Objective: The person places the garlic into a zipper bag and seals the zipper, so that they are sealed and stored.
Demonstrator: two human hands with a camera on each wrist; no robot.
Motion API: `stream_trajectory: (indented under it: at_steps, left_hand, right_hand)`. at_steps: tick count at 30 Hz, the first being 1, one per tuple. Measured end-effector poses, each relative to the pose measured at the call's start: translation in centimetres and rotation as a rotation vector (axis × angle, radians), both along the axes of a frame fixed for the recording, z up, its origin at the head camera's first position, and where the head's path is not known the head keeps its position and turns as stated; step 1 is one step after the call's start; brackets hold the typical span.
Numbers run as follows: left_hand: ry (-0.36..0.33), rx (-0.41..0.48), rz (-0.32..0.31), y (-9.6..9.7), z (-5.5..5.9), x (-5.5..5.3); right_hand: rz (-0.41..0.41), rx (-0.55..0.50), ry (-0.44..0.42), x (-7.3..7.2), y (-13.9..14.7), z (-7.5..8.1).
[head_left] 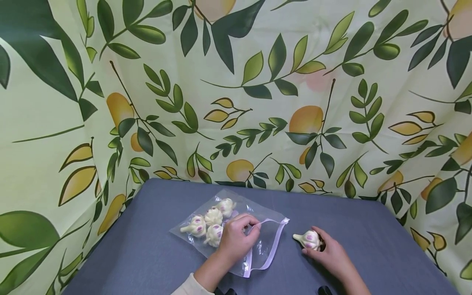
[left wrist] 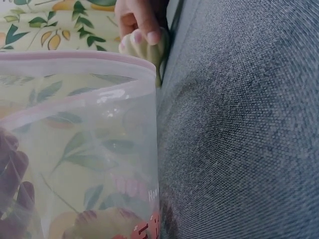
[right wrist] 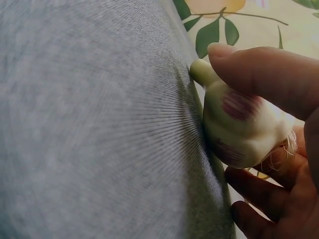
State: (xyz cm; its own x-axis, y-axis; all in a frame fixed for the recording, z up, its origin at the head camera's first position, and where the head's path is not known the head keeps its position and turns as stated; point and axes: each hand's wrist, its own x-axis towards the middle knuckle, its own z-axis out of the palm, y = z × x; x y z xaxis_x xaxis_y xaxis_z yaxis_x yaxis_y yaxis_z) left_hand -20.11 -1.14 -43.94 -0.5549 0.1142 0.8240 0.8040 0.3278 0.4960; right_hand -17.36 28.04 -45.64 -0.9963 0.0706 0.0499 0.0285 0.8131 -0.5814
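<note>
A clear zip bag [head_left: 271, 252] with a pale lilac zip edge lies on the table, its mouth gaping to the right. Several white and purple garlic bulbs [head_left: 213, 216] are inside its left part. My left hand [head_left: 236, 238] pinches the upper side of the bag's mouth, and its fingers [left wrist: 14, 186] show through the plastic in the left wrist view. To the right of the bag, my right hand [head_left: 330, 255] grips another garlic bulb [right wrist: 239, 124] between thumb and fingers. That bulb lies against the table, its stem pointing left toward the bag in the head view.
A grey-blue cloth covers the table [head_left: 147, 254]. Behind it and along both sides hangs a curtain [head_left: 221, 139] printed with leaves and fruit. Small black objects [head_left: 324, 290] show at the bottom edge, near the wrists.
</note>
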Motion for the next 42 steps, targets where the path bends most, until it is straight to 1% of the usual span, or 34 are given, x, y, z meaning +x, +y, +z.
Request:
stream_trajectory:
  at_steps: [2,9,14,17,21,25,30,33,38,42]
  left_hand:
    - [0.004,-0.001,0.004,0.0,0.0,0.0]
    - [0.009,-0.002,0.005,0.1,0.0,0.0]
    - [0.017,0.001,0.002,0.1,0.1,0.1]
    - [0.016,-0.003,0.004,0.1,0.0,0.1]
    - [0.006,-0.005,0.004,0.1,-0.1,0.0]
    - [0.001,-0.004,-0.001,0.1,-0.2,0.0]
    - [-0.007,-0.005,-0.027,0.2,-0.2,0.1]
    - [0.017,-0.010,-0.035,0.4,-0.3,0.2]
    - [0.036,-0.021,-0.034,0.6,-0.2,0.4]
    - [0.069,-0.026,-0.026,0.7,-0.2,0.4]
  right_hand:
    - [-0.007,-0.004,-0.005,0.0,0.0,0.0]
    - [-0.033,-0.025,0.023,0.2,0.1,-0.5]
    - [-0.071,-0.077,0.028,0.4,-0.1,-0.3]
    - [-0.095,-0.100,0.066,0.5,-0.2,0.0]
    - [-0.104,-0.099,0.129,0.7,-0.3,0.1]
    - [-0.075,-0.111,0.160,0.8,-0.4,0.1]
    - [-0.028,-0.140,0.151,0.9,-0.8,0.2]
    - [-0.002,-0.154,0.146,1.0,-1.2,0.4]
    - [0.029,-0.191,0.152,1.2,-2.2,0.8]
    - [0.079,-0.236,0.138,1.3,-3.1,1.2]
